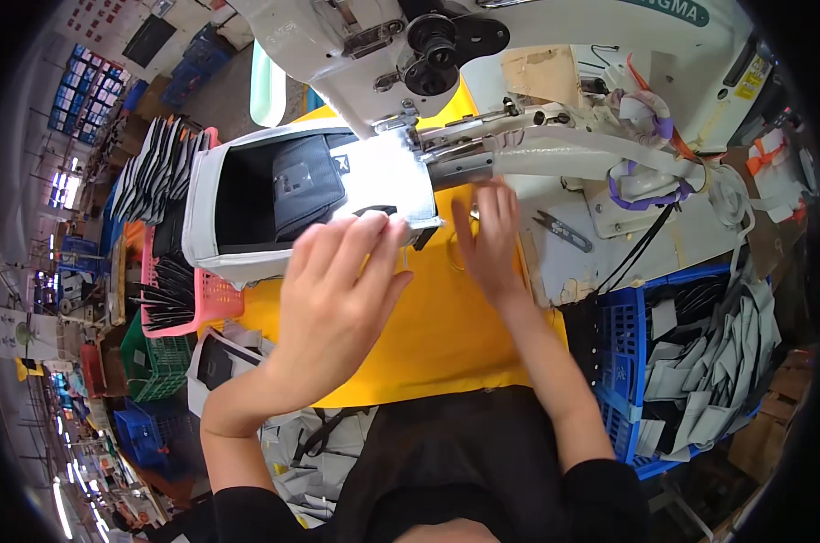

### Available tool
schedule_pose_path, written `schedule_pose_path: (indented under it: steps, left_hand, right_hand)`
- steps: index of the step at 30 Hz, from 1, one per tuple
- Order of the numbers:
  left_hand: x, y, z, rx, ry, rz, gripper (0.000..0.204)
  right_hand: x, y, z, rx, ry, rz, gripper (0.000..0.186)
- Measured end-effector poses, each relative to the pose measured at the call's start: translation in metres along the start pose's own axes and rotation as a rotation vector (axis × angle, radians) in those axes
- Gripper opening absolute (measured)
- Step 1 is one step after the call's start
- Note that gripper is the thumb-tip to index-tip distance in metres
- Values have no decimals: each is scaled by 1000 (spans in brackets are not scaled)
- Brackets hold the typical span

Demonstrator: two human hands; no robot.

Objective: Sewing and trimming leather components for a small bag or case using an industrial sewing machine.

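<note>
A white and black bag shell (247, 195) sits slid over the arm of a white sewing machine (519, 36), its open black inside facing me. My left hand (338, 290) hovers with fingers spread just below the shell's lower right corner, touching or nearly touching its edge. My right hand (487, 240) is raised flat beside the machine's metal arm tip (455, 167), fingers up and apart, holding nothing. Both hands are above a yellow table top (428, 335).
A pink basket (206, 303) with dark pieces stands at the left, a green crate (152, 362) below it. A blue crate (623, 362) of grey and black cut pieces is at the right. Small snips (559, 231) lie on the machine bed. White strap (573, 145) runs rightward.
</note>
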State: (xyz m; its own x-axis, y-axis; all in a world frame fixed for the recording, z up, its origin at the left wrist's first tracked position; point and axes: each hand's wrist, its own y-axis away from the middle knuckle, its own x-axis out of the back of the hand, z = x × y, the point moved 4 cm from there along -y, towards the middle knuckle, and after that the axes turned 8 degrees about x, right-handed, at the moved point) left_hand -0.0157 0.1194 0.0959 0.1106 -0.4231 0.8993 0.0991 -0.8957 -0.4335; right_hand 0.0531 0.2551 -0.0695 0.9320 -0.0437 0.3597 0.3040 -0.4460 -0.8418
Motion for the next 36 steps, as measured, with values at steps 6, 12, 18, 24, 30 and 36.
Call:
schedule_pose_path:
  steps: [6, 12, 18, 24, 30, 36]
  left_hand:
    - [-24, 14, -24, 36, 277, 234, 21]
    - [-48, 13, -74, 557, 1049, -109, 9]
    - [-46, 12, -78, 506, 1047, -136, 7]
    - [-32, 7, -63, 324, 807, -73, 6]
    - [-34, 7, -60, 358, 811, -93, 5]
    - [-25, -1, -40, 151, 711, -70, 14]
  right_hand:
    - [27, -23, -47, -115, -479, -126, 22]
    - [30, -47, -54, -209, -539, -228, 16]
    - [33, -38, -64, -170, -382, -155, 9]
    - [33, -34, -66, -167, -348, -49, 4]
    - [33, -36, -65, -175, -337, -84, 4]
    - [36, -31, -58, -189, -386, -119, 5]
